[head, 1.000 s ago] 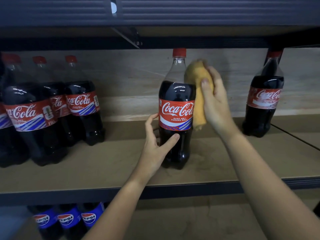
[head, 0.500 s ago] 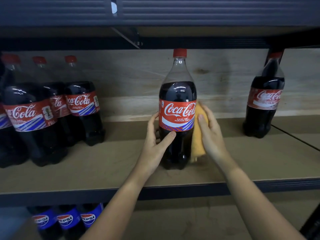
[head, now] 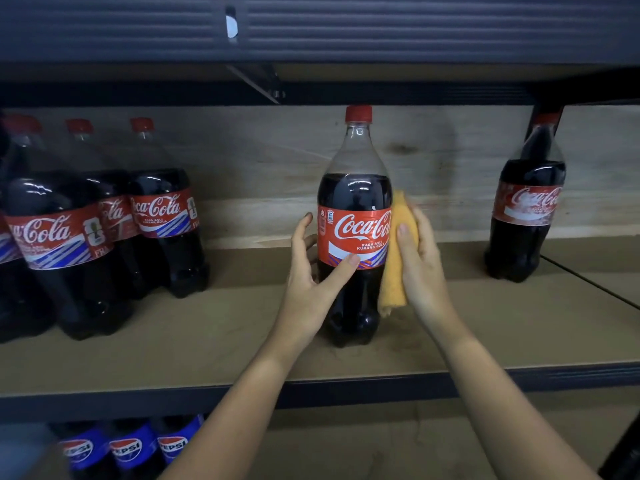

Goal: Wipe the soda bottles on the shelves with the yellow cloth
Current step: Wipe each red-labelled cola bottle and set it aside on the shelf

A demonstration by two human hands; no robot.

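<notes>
A tall Coca-Cola bottle [head: 355,216] with a red cap and red label stands upright in the middle of the wooden shelf [head: 207,334]. My left hand [head: 311,275] grips its lower left side, the thumb across the label's bottom edge. My right hand [head: 420,261] holds the folded yellow cloth [head: 394,261] and presses it against the bottle's right side, level with the label. The cloth's lower end hangs down past my palm.
Several Coca-Cola bottles [head: 86,237] crowd the shelf's left end, and one more Coca-Cola bottle [head: 526,216] stands at the right. Pepsi bottles [head: 131,448] sit on the shelf below at the left. A dark upper shelf [head: 311,36] hangs close above the caps.
My right hand slid the cloth down from the bottle's shoulder to its lower right side, then a little back up to the label. The left hand kept its grip.
</notes>
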